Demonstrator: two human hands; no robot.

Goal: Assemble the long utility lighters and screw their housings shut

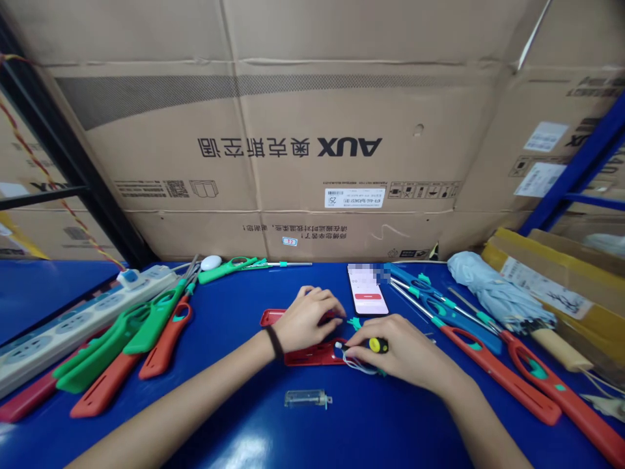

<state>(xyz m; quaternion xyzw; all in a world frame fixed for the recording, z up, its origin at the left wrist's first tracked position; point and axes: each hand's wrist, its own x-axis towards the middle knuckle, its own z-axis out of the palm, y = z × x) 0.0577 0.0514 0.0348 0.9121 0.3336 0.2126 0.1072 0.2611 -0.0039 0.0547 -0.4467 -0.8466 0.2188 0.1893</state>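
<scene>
My left hand, a dark band at its wrist, bends over one half of a red lighter casing, with red showing between thumb and fingers. Just below lies the other red casing half, partly covered by both hands. In my right hand is a small screwdriver with a yellow-and-black handle end. Beside its fingertips sit a small white part and loose pale wires. A small teal part shows between the hands. Nearer to me lies a clear fuel tank.
A lit phone lies behind my hands. Green lighters and red ones lie left, near a white power strip. On the right are more long lighters, a folded umbrella and an open carton. A cardboard wall stands behind.
</scene>
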